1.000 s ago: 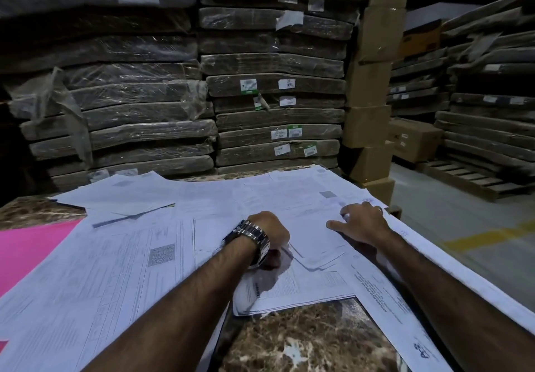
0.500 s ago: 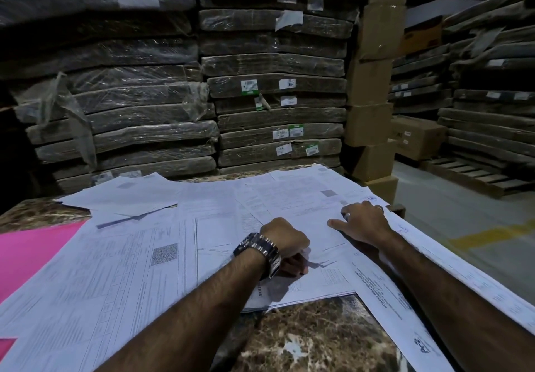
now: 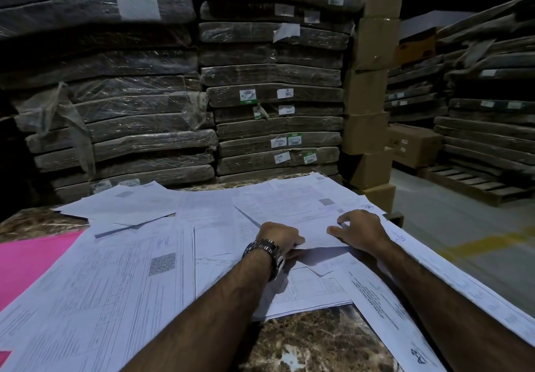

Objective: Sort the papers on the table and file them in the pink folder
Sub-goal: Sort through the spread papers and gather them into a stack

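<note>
Several printed white papers [image 3: 121, 282] lie spread and overlapping across a brown marble table [image 3: 315, 342]. The pink folder [image 3: 26, 261] sticks out from under them at the left edge. My left hand [image 3: 279, 237], with a metal watch on its wrist, pinches the near edge of one sheet [image 3: 292, 212] and holds that edge raised, casting a shadow beneath. My right hand [image 3: 362, 231] rests on the same sheet just to the right, fingers spread and pressing down.
Tall stacks of plastic-wrapped slabs [image 3: 139, 105] rise right behind the table. A column of cardboard boxes [image 3: 369, 128] stands at the back right. To the right lie a concrete floor with a yellow line [image 3: 486, 241] and a wooden pallet [image 3: 474, 183].
My left hand slid forward and right along the papers and lifted the sheet's near edge. My right hand stayed on the sheet, its fingers spreading a little.
</note>
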{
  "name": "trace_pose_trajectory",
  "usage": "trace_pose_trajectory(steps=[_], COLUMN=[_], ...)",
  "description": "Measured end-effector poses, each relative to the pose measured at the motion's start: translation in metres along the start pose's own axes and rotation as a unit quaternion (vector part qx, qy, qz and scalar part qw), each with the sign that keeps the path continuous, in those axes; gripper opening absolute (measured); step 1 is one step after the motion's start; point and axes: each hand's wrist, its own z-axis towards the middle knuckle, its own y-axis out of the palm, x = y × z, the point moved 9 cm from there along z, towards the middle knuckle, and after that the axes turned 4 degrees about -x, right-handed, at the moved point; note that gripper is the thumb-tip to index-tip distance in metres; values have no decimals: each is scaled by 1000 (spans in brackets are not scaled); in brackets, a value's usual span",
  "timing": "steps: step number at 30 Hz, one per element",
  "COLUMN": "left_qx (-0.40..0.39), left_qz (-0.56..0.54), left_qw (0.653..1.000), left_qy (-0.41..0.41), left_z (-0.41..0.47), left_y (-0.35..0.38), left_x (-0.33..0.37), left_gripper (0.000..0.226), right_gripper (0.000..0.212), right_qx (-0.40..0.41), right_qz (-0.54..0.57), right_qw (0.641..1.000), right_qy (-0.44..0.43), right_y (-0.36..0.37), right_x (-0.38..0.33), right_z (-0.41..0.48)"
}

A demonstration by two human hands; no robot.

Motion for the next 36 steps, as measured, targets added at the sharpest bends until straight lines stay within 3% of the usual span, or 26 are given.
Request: trace_pose_trajectory(steps=[4, 10, 13, 16, 17, 21, 24, 25, 27, 29, 31, 36], left_qx=[-14, -55, -92, -125, -136, -143, -91, -69, -13, 19, 32, 18], left_qz=[-78, -55, -37, 15, 43, 101, 62, 39, 91, 283, 381, 407], left_qw=[997, 997, 995, 992, 990, 984, 994, 997, 996, 959, 924, 913], left_qy=[-12, 16, 16, -2, -6, -12, -14, -18, 1, -5, 4, 8], left_z=[-7, -25, -38, -51, -55, -64, -56, -53, -50, -57, -59, -59], left_y=[-15, -71, -94, -112, -116, -132, -150, -154, -161, -162, -163, -157], left_x=[-4, 3, 5, 2, 0, -5, -14, -17, -15, -9, -3, 0], left_gripper=[21, 21, 27, 29, 30, 43, 90, 95, 68, 41, 37, 36], right_gripper=[42, 36, 27, 45, 50, 36, 43, 47, 64, 82, 88, 67], right_qx=[18, -43, -112, -162, -169, -214, -238, -247, -246, -222, -204, -206], right_qz=[105, 242, 415, 546, 561, 462, 415, 399, 364, 304, 287, 295], right_qw=[993, 967, 900, 820, 809, 857, 876, 882, 898, 926, 936, 933], right_qy=[56, 65, 73, 54, 49, 76, 55, 41, 14, -10, -15, -14], right_y=[-10, -5, 2, 11, 14, 29, 31, 34, 35, 32, 29, 34], right_x=[13, 5, -17, -38, -42, -56, -61, -62, -64, -66, -68, -71], right_z=[1, 0, -13, -28, -29, -36, -38, -39, -39, -38, -41, -41])
